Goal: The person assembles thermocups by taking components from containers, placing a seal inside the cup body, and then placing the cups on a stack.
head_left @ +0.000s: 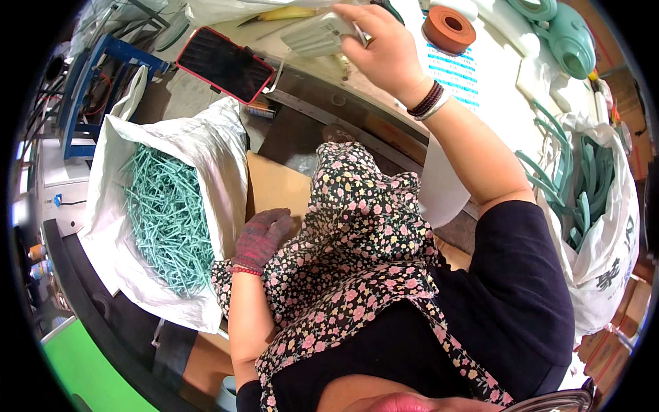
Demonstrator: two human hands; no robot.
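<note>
At the table's edge my right hand (386, 51), bare, has its thumb and fingers around the near end of a pale, translucent flat object with ribs (319, 36); its kind is unclear. My left hand (262, 238) wears a dark red and grey knit glove. It rests by my lap on the floral apron (364, 226), fingers lying loosely out and nothing visible in them. Left of it stands an open white woven sack (223, 158) full of thin teal plastic sticks (171, 220). A phone with a red case (225, 65) is propped beyond the sack.
An orange-brown tape roll (449, 29) lies on a printed sheet (453, 75) on the table (384, 103). Teal moulded parts (571, 41) stand at the far right. Below them a white bag (607, 275) holds curved teal strips (594, 178). A blue metal frame (86, 96) stands far left.
</note>
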